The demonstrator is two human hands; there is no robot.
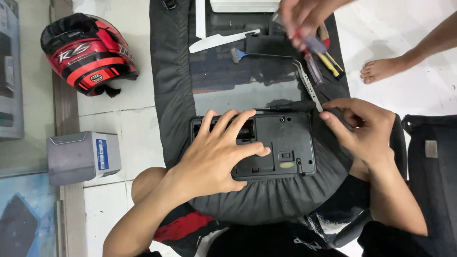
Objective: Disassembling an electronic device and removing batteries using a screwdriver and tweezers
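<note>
- White tiled floor [124, 128], with a red and black helmet [85, 52] far left and a grey box [83, 157] near left.
- Black padded cushion [171, 85] on the person's lap serves as the surface; tools lie at its far end.
- Black plastic device [285, 143] sits at the near centre of the cushion.
- Left hand [219, 157], fingers spread, presses flat on the device; firm, even pressure would keep it steady.
- Right hand [366, 128], fingers pinching metal tweezers [307, 81] at the device's far right corner.
- Another person's hand [300, 19] holds a screwdriver [312, 45] at the far end.
</note>
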